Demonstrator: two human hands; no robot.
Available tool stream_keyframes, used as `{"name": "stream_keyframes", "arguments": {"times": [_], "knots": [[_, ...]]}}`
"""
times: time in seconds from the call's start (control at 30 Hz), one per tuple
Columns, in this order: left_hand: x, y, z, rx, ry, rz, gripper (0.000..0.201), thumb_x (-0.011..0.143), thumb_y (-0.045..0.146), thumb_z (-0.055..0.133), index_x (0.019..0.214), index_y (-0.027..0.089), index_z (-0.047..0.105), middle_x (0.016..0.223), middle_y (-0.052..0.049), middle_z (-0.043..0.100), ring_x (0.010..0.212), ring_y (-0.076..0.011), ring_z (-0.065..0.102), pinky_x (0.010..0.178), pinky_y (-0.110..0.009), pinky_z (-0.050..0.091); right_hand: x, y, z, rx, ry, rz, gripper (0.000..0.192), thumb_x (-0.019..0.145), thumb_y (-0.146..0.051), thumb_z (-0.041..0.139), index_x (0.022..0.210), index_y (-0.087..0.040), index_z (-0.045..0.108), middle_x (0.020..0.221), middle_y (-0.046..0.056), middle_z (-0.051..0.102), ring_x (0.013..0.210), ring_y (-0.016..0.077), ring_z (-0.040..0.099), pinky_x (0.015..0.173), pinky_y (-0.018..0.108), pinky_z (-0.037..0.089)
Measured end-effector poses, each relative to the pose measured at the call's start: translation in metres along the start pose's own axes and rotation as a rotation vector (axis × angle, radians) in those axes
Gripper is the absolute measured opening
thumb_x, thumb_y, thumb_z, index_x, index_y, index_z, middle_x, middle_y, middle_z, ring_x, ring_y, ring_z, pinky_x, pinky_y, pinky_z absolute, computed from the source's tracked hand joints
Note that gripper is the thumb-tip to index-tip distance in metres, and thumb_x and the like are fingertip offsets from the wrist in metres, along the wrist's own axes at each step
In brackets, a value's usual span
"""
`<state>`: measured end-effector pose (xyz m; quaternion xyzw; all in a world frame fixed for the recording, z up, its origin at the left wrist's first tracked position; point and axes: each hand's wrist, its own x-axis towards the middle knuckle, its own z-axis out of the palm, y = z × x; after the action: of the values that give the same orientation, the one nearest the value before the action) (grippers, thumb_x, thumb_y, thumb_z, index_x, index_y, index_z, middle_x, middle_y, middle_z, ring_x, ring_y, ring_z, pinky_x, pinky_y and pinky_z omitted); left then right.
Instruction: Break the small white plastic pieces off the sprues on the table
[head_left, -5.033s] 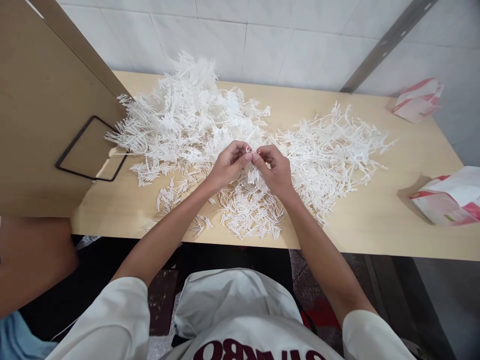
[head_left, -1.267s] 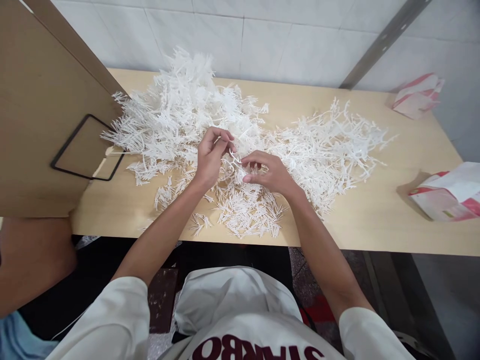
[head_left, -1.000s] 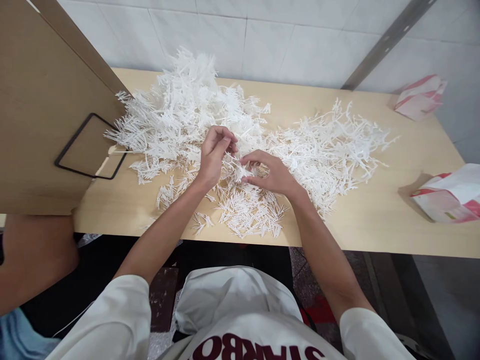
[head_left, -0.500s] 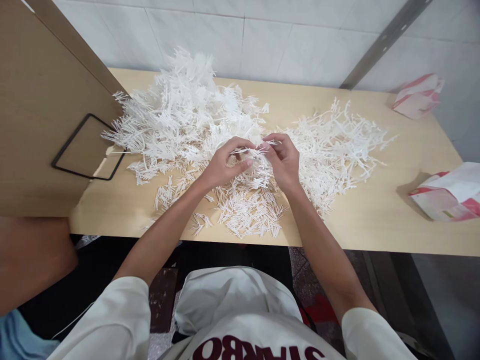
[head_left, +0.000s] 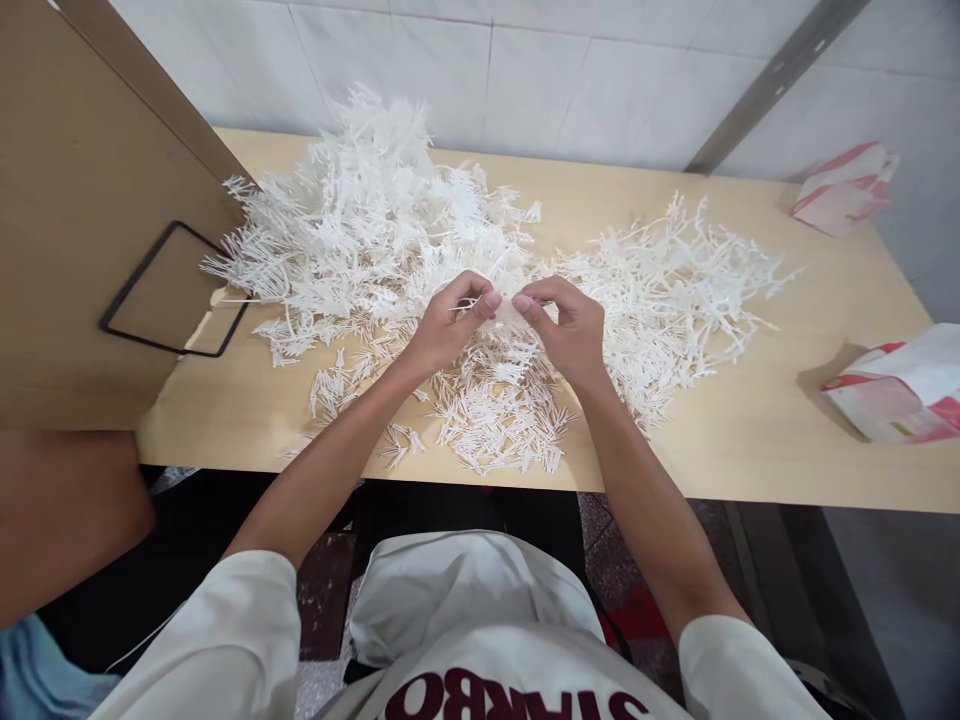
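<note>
Above the middle of the heaps, my left hand [head_left: 450, 322] is closed in a pinch, with thin white prongs of a branched plastic piece [head_left: 466, 304] showing inside its curled fingers. Facing it a short gap away, my right hand [head_left: 571, 325] also pinches, thumb against forefinger, at the piece's other side; its exact grip is partly hidden. A tall heap of white branched plastic pieces [head_left: 360, 210] rises behind and to the left. Longer, stringier white stems form another heap [head_left: 675, 290] on the right. Below my hands lies a low pile of short white sticks [head_left: 502, 425].
The pieces lie on a pale wooden table [head_left: 750, 430] against a tiled wall [head_left: 525, 80]. A cardboard panel [head_left: 90, 200] with a black rectangular frame [head_left: 109, 325] borders the left. Two pink-and-white paper packets [head_left: 900, 390] stand at right. Another person's arm [head_left: 67, 520] shows at lower left.
My left fingers have closed from a loose curve into a pinch. The right fingertips have come down into a pinch, and the branched piece between the hands is now mostly covered.
</note>
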<state>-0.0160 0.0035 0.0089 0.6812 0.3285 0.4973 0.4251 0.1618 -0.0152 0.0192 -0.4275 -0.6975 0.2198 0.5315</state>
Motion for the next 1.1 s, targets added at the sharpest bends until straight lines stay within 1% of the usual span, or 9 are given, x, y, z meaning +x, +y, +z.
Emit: {"name": "stream_keyframes", "arguments": {"times": [0.2, 0.33, 0.4, 0.53, 0.7, 0.83, 0.93, 1.0, 1.1], "knots": [[-0.001, 0.008, -0.001, 0.071, -0.043, -0.011, 0.029, 0.085, 0.048, 0.060, 0.085, 0.019, 0.059, 0.079, 0.000, 0.059, 0.069, -0.0078, 0.053, 0.060, -0.020, 0.044, 0.000, 0.003, 0.006, 0.080, 0.114, 0.135, 0.025, 0.088, -0.050, 0.054, 0.090, -0.025, 0.057, 0.078, -0.002, 0.058, 0.069, 0.0100, 0.055, 0.063, 0.026, 0.047], [-0.001, 0.011, -0.001, 0.166, -0.086, 0.038, 0.027, 0.081, 0.046, 0.066, 0.086, 0.020, 0.064, 0.087, -0.002, 0.063, 0.075, -0.0096, 0.054, 0.056, -0.020, 0.038, 0.001, 0.002, 0.009, 0.113, 0.161, 0.150, 0.026, 0.088, -0.051, 0.055, 0.093, -0.026, 0.055, 0.080, -0.002, 0.056, 0.072, 0.0100, 0.055, 0.066, 0.027, 0.047], [-0.001, 0.009, 0.000, 0.210, -0.065, 0.063, 0.026, 0.080, 0.046, 0.067, 0.085, 0.021, 0.065, 0.086, -0.002, 0.063, 0.073, -0.0099, 0.053, 0.056, -0.022, 0.037, 0.002, 0.002, 0.008, 0.135, 0.167, 0.156, 0.028, 0.088, -0.054, 0.053, 0.098, -0.027, 0.054, 0.081, -0.001, 0.056, 0.073, 0.0106, 0.056, 0.066, 0.027, 0.048], [-0.001, 0.003, 0.000, 0.259, 0.006, 0.086, 0.025, 0.081, 0.046, 0.065, 0.083, 0.021, 0.065, 0.081, -0.001, 0.061, 0.069, -0.0102, 0.050, 0.058, -0.024, 0.037, 0.004, 0.001, 0.002, 0.181, 0.080, 0.140, 0.032, 0.088, -0.057, 0.049, 0.104, -0.029, 0.056, 0.082, -0.001, 0.059, 0.075, 0.0112, 0.059, 0.065, 0.027, 0.050], [0.000, -0.001, 0.000, 0.212, 0.048, 0.107, 0.023, 0.083, 0.045, 0.064, 0.081, 0.022, 0.064, 0.078, 0.000, 0.058, 0.070, -0.0105, 0.050, 0.060, -0.025, 0.038, 0.002, 0.002, 0.000, 0.117, -0.093, 0.114, 0.038, 0.072, -0.055, 0.071, 0.097, -0.027, 0.064, 0.098, 0.000, 0.065, 0.080, 0.0116, 0.060, 0.067, 0.027, 0.051], [0.000, -0.004, 0.003, 0.081, 0.077, 0.075, 0.020, 0.085, 0.043, 0.062, 0.085, 0.023, 0.062, 0.085, 0.000, 0.059, 0.080, -0.0115, 0.054, 0.072, -0.026, 0.044, 0.002, 0.006, 0.003, 0.183, -0.057, 0.183, 0.030, 0.077, -0.053, 0.068, 0.087, -0.024, 0.065, 0.078, -0.002, 0.064, 0.067, 0.0088, 0.058, 0.062, 0.025, 0.050], [0.000, -0.008, 0.004, -0.027, 0.141, 0.028, 0.019, 0.087, 0.043, 0.059, 0.091, 0.024, 0.060, 0.086, 0.001, 0.060, 0.077, -0.0103, 0.055, 0.069, -0.024, 0.045, 0.004, 0.007, 0.003, 0.219, -0.032, 0.240, 0.031, 0.082, -0.054, 0.061, 0.084, -0.023, 0.063, 0.067, -0.004, 0.059, 0.059, 0.0077, 0.056, 0.056, 0.024, 0.048], [0.001, -0.011, 0.004, -0.047, 0.166, 0.007, 0.020, 0.086, 0.044, 0.061, 0.091, 0.024, 0.060, 0.083, 0.002, 0.060, 0.071, -0.0093, 0.054, 0.064, -0.023, 0.044, 0.004, 0.005, 0.002, 0.217, -0.029, 0.244, 0.033, 0.081, -0.056, 0.061, 0.087, -0.024, 0.063, 0.069, -0.003, 0.060, 0.059, 0.0076, 0.056, 0.057, 0.024, 0.049], [0.001, -0.010, 0.002, -0.007, 0.136, -0.009, 0.022, 0.083, 0.044, 0.064, 0.088, 0.023, 0.062, 0.078, 0.002, 0.061, 0.065, -0.0082, 0.052, 0.058, -0.022, 0.042, 0.004, 0.001, 0.001, 0.193, -0.011, 0.219, 0.037, 0.085, -0.059, 0.054, 0.100, -0.027, 0.063, 0.082, -0.001, 0.065, 0.067, 0.0084, 0.060, 0.064, 0.025, 0.051]]}}
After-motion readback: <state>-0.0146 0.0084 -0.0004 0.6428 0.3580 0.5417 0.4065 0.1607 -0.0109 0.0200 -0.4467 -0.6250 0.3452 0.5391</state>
